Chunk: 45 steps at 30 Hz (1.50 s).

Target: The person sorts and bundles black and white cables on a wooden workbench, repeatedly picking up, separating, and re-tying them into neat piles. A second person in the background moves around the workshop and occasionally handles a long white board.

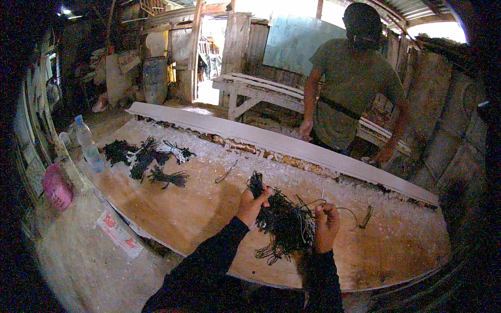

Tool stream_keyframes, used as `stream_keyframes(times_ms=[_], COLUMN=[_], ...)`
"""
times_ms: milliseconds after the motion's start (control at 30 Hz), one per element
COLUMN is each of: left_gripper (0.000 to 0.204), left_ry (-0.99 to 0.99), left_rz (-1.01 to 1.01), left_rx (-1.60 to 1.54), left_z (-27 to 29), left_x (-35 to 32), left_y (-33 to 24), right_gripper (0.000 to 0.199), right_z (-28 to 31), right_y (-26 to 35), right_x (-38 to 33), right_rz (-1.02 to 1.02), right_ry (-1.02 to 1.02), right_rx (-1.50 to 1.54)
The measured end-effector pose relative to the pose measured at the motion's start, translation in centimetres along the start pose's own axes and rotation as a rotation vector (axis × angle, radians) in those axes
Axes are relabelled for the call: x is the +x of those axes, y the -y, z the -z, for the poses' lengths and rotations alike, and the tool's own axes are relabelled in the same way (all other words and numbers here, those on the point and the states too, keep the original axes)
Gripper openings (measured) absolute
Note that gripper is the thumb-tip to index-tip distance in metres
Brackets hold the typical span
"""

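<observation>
While our left hand (252, 202) grips the top of a dark tangle of strings (284, 221), our right hand (325, 225) is closed on its side. We hold both arms bent over the wooden table (193, 208).

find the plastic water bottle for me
The plastic water bottle stands at the table's far left edge, just left of the tied dark bundles.
</observation>
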State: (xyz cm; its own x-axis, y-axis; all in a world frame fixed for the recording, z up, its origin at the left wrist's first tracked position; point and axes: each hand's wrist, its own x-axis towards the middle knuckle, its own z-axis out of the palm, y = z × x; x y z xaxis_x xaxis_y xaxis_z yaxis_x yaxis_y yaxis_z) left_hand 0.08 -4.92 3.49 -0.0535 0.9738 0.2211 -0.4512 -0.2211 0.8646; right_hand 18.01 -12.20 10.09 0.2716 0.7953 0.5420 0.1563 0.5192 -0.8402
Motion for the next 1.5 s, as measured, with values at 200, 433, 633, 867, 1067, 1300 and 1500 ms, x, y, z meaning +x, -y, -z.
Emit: stream_keyframes(times_ms=[200,433,633,867,1067,1300,1500], left_gripper=[0.023,0.03,0.032,0.034,0.027,0.029,0.024], left_ry=[0.048,0.273,0.23,0.263,0.207,0.247,0.355], left_rz=[-0.057,0.076,-0.059,-0.129,0.035,0.054,0.096], left_rx=[0.278,0.426,0.43,0.455,0.284,0.321,0.157], left_z=[-0.9,-2.2,-1.5,-1.3,-1.2,-1.7,-2.0], left_x=[-1.1,-2.6,-1.7,-1.2,-1.6,-2.0,-2.3], left_y=[-2.1,-3.6,-2.1,-0.6,-2.4,-3.3,-2.1], right_gripper=[0.011,0.011,0.011,0.015,0.016,0.01,0.006], right_z=[0.3,0.3,0.0,0.1,0.5,0.3,-0.4], right_y=[-1.0,-2.0,-1.4,-0.7,-1.4,-2.7,-2.9], right_x=[0.3,0.0,0.3,0.6,0.9,0.5,-0.4], right_rz=[-0.088,0.018,-0.055,0.012,0.002,-0.071,-0.206], right_ry=[-0.009,0.284,0.089,-0.131,-0.132,0.138,0.272], right_rx=[0.183,-0.171,0.083,0.181,0.312,0.28,0.268])
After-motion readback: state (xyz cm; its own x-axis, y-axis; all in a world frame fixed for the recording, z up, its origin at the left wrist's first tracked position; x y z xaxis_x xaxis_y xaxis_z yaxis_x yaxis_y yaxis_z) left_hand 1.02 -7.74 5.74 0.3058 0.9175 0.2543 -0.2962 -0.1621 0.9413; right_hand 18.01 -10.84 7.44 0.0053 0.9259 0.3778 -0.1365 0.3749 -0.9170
